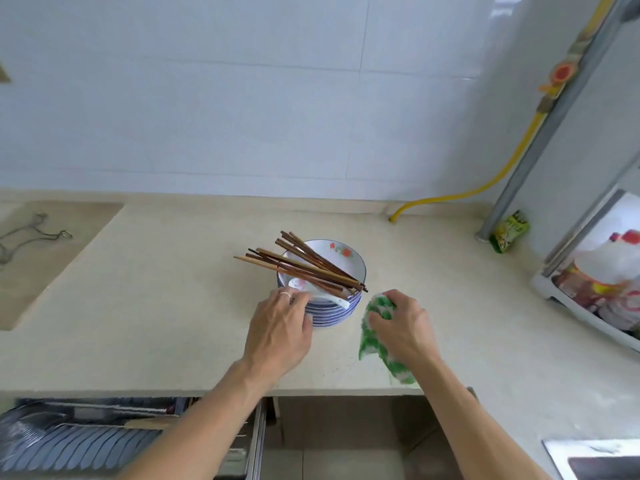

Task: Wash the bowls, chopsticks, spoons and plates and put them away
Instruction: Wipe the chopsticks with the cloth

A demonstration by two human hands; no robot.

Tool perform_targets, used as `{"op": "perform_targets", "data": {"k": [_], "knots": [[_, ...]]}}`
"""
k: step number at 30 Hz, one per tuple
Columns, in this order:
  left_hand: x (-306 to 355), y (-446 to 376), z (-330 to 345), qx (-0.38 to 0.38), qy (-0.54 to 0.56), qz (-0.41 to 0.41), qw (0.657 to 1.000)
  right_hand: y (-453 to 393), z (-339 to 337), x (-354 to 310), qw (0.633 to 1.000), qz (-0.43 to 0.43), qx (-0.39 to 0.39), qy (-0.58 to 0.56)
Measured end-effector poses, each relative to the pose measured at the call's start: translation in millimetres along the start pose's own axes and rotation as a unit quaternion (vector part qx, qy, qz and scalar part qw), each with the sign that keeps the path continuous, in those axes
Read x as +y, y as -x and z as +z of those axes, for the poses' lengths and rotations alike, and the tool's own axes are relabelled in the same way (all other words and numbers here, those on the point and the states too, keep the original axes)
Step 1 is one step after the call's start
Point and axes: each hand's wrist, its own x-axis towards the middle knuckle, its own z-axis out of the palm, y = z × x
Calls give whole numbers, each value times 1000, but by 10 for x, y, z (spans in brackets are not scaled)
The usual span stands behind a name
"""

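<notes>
Wall point(207, 98): pale tiles fill the upper half of the frame.
Tabletop point(173, 306): a beige stone surface across the middle of the frame, with a recessed panel at the left edge.
Drawer rack point(86, 441): lower left, pulled out below the tabletop, with plates standing in a row.
Stack of bowls point(332, 306): centre of the frame, on the tabletop; blue-rimmed white bowls nested, the top one with a red flower pattern inside.
Left hand point(280, 330): just left of the stack, fingers curled against its side and touching it near the rim; a ring shows on one finger.
Right hand point(401, 327): just right of the stack, fingers closed round a green and white cloth point(377, 344), which hangs onto the tabletop.
Chopsticks point(304, 268): a bundle of brown wooden sticks lying across the top bowl, tips jutting out to the left.
Spoon point(325, 297): white ceramic, in the top bowl under the chopsticks, handle over the near rim.
Yellow hose point(485, 185): upper right, running down the wall to the tabletop.
Green packet point(510, 232): right, against a metal post.
</notes>
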Motion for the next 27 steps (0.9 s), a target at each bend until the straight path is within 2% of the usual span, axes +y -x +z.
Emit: {"op": "perform_targets", "data": {"k": [6, 13, 16, 27], "knots": [[-206, -561, -14, -13, -71, 28, 997, -384, -46, -86, 997, -18, -5, 78], [-510, -1096, 206, -132, -131, 98, 978, -546, 85, -167, 988, -30, 5, 153], [-590, -1218, 292, -154, -142, 122, 970, -565, 76, -190, 986, -23, 15, 163], [-694, -1376, 303, -156, -157, 191, 956, -503, 136, -190, 987, -9, 34, 155]]}}
